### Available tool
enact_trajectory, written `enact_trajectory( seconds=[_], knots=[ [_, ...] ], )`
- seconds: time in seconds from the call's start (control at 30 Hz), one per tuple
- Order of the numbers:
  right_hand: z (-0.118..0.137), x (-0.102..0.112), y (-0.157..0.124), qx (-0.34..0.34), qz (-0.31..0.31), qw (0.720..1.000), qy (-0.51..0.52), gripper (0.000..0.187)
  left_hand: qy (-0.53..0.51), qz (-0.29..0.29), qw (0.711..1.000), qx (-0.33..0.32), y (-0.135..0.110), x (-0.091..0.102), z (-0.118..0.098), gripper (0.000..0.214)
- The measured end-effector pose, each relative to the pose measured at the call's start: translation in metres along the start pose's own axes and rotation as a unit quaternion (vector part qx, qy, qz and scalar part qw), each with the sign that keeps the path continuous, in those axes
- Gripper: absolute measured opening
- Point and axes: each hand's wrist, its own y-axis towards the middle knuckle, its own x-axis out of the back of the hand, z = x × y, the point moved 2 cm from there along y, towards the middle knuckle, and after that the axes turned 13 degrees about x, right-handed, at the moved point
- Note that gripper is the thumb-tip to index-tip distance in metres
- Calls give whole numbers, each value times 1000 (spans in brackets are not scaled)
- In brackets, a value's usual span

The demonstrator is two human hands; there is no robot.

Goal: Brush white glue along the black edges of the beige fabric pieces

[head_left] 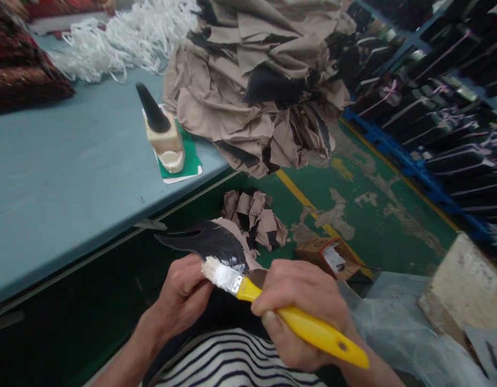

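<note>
Yellow brush point(249, 291) slants through the lower centre, clamped in the right hand point(308, 301); the left hand point(186, 285) pinches the dark piece point(222, 243) beside it. Coating seems the step; the next stroke calls for even pressure.

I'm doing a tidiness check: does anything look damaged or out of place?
The green floor looks damaged: pale patches break its colour near the yellow line. Cloth pieces also lie on it, apart from the large pile.

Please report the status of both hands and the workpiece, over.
Right hand: gripping flat, yellow-handled paintbrush. Left hand: holding dark, tan-edged fabric-like piece. No obstruction visible.
</note>
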Motion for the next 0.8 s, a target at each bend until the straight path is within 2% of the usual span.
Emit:
enact_trajectory(
  seconds=[0.13,0.23,0.33,0.43,0.5,0.67,0.73,0.8],
  knots=[
    [6,7,-7,-23,26,999,-4,14,14,6,1000,12,-5,2,-1,34],
    [8,12,-3,-42,-22,999,4,11,24,4,1000,13,-7,3,-2,33],
    [7,6,2,-40,-61,997,6,11,28,0,1000,4,-7,4,-2,33],
    [5,-4,2,-26,-26,999,5,13,37,-11,999,-8,-9,6,0,34],
    [4,-3,1,-33,0,999,-2,13,51,-7,999,-9,-11,6,2,34],
    [2,19,2,-97,20,995,0,16,77,1,997,-13,-16,5,0,34],
    [2,22,3,-128,-2,991,29,16,85,1,996,-18,-16,5,-3,34],
    [2,18,3,-173,-50,980,87,18,88,-2,996,-21,-17,6,-4,33]
  ],
)
